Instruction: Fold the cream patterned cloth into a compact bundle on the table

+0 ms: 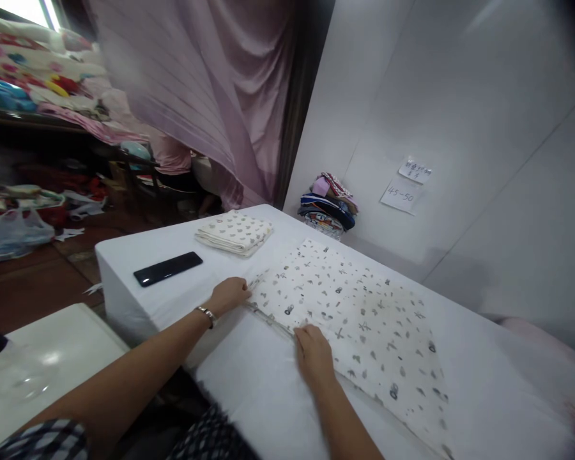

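One pale wall [460, 96] behind a white table [263, 377]. On the tabletop, printed cloth [364, 313] laid flat, small grey motifs, near edge toward the wearer. Folded cloth [234, 231], similar print, beyond its left corner. Clothing pile [328, 207] by the wall. Left hand [230, 295]: fingers closed, pinching the printed cloth's near-left corner. Right hand [315, 354]: fingers curled at the near edge, touching; cannot tell whether it grips. Black phone [168, 268] at left. Lower paper [398, 196] on wall, handwritten "45-50"; upper paper [414, 171], characters too blurred to read. Bracelet [207, 316], left wrist.
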Available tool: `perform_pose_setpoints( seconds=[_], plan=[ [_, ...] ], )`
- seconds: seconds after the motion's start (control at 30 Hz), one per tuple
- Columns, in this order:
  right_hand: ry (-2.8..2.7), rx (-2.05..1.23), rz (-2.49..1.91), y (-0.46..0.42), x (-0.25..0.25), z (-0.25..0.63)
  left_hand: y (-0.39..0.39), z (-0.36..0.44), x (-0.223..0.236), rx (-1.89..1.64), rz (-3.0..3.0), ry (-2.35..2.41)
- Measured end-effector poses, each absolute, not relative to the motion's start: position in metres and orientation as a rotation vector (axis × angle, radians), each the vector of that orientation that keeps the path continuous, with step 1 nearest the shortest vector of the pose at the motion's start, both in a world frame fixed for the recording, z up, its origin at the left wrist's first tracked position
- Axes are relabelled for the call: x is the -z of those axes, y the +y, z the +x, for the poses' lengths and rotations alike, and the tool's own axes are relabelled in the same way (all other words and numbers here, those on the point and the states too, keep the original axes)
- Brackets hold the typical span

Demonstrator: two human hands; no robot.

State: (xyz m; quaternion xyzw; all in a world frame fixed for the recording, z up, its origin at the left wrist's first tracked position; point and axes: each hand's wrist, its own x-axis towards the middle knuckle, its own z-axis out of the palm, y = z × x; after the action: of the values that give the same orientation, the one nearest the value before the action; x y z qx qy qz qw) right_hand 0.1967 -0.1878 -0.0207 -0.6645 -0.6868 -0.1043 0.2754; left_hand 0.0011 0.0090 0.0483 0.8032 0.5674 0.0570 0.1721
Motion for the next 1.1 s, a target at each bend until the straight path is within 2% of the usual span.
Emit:
perform_pose_setpoints(
  seconds=[0.63, 0.93, 1.1],
  plan=[
    [-1.816, 0.269, -1.787, -0.188, 0.018, 0.193, 0.028, 0.011, -0.038, -0.197, 2.253, 1.464],
    [-1.854, 0.275, -1.786, -0.19, 0.011, 0.19, 0.043, -0.011, -0.054, -0.272, 2.011, 1.465],
    [-1.864, 0.256, -1.812, -0.191, 0.009, 0.189, 0.042, -0.013, -0.05, -0.197, 2.136, 1.531]
  ],
)
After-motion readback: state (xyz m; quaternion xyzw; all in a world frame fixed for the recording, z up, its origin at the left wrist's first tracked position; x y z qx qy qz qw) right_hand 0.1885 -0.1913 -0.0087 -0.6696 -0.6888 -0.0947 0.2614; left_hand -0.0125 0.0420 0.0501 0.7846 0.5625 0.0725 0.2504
